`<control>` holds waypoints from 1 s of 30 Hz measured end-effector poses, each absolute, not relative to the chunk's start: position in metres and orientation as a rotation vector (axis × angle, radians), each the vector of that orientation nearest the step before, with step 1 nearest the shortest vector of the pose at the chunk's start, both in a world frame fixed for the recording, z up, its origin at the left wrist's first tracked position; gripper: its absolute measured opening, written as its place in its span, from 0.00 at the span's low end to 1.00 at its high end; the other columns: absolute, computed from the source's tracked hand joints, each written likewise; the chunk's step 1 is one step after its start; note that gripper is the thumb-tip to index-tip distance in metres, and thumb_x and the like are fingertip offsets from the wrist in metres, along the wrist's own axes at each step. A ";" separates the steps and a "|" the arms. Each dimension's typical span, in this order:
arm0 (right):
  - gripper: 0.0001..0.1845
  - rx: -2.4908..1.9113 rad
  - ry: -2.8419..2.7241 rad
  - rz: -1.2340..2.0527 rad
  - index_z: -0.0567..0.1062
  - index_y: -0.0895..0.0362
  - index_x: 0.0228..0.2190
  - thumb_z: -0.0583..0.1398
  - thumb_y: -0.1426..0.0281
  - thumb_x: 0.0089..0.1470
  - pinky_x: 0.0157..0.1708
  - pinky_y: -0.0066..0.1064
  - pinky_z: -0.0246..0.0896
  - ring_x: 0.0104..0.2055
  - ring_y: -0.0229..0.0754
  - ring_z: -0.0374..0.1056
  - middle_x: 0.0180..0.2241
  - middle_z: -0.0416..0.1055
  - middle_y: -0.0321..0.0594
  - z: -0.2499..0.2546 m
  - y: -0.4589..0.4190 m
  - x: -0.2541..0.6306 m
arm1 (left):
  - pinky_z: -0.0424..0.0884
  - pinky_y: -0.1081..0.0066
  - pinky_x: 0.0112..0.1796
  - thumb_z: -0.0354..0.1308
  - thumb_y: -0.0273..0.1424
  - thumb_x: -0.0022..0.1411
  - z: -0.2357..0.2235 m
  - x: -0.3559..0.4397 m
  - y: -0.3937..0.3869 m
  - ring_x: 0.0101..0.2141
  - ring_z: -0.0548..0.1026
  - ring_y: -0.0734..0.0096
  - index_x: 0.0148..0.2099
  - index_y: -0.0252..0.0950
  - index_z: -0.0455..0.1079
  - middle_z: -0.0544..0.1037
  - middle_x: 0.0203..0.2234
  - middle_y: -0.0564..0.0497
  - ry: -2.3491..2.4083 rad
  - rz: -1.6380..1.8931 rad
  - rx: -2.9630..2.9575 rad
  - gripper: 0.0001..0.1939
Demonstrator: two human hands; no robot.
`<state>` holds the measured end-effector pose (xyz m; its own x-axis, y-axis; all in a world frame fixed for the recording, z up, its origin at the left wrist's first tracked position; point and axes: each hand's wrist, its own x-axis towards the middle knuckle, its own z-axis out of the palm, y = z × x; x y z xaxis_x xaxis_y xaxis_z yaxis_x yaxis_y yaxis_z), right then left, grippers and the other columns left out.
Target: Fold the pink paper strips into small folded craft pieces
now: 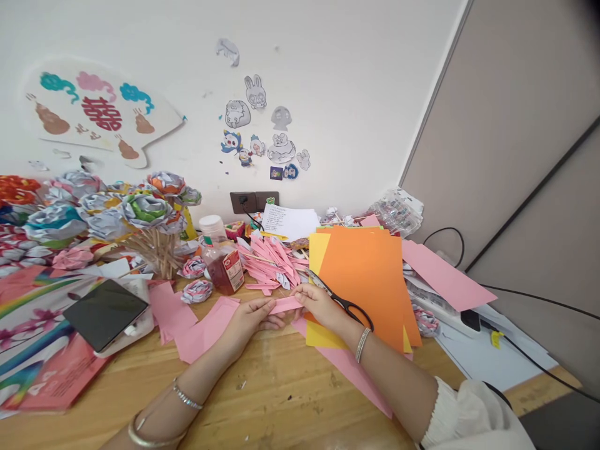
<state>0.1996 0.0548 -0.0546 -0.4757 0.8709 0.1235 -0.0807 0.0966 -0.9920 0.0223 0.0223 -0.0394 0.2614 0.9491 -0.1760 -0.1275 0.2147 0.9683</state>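
A narrow pink paper strip (286, 304) is stretched between my two hands above the wooden table. Its left end is pinched by my left hand (257, 316), and its right end by my right hand (315, 302). Just beyond them lies a heap of folded pink paper pieces (274, 256). Black-handled scissors (347, 304) rest on orange paper sheets (363, 269), close to my right wrist. Pink paper sheets (201, 337) spread under and beside my left forearm. Another pink sheet (356, 372) lies below my right forearm.
Paper flowers on sticks (145, 215) stand at the left. A bottle of reddish liquid (225, 270) is behind my left hand. A black-screened tablet (105, 314) lies at left. Cables (539, 300) and a power strip (447, 315) are on the right; a wall closes off the back.
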 end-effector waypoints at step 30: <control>0.13 -0.785 -1.683 1.440 0.71 0.59 0.29 0.60 0.62 0.45 0.27 0.26 0.58 0.28 0.35 0.63 0.26 0.67 0.35 -0.055 0.052 0.199 | 0.68 0.74 0.27 0.63 0.37 0.43 -0.034 0.028 0.017 0.22 0.72 0.73 0.31 0.33 0.71 0.76 0.21 0.54 1.094 1.058 1.243 0.13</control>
